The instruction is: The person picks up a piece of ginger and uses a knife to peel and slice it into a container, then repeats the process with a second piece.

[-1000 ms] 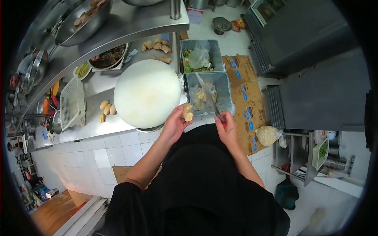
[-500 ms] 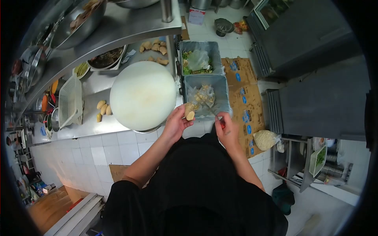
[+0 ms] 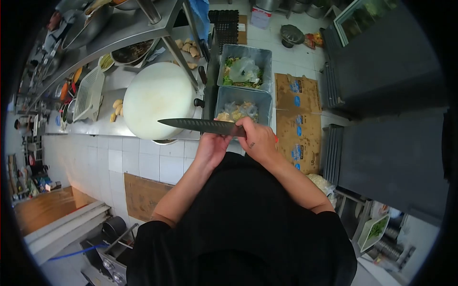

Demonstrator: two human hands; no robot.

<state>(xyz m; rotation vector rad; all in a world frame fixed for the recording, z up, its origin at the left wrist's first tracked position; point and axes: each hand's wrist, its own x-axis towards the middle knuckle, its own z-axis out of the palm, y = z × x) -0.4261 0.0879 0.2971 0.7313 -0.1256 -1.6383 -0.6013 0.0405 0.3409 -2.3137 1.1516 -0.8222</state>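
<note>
My right hand (image 3: 256, 143) is closed round the handle of a large kitchen knife (image 3: 200, 125). Its dimpled blade lies flat across the front of my left hand, tip pointing left over the edge of the round white chopping board (image 3: 160, 100). Behind the blade, the fingers of my left hand (image 3: 212, 148) are curled round a piece of ginger (image 3: 223, 116); only a bit of it shows above the knife. Peeled ginger pieces (image 3: 117, 108) lie on the steel counter left of the board, and brown unpeeled ginger (image 3: 190, 48) sits behind it.
Just beyond my hands is a grey bin (image 3: 265, 102) with scraps and a plastic bag inside. A second bin (image 3: 269, 59) behind it holds green trimmings. Flattened cardboard (image 3: 298, 136) covers the floor at right, beside dark cabinets. A steel shelf (image 3: 138, 31) overhangs the counter.
The knife has swung up from over the bin to lie level, pointing left across my left hand. My right hand has moved left and up, and the view has shifted.
</note>
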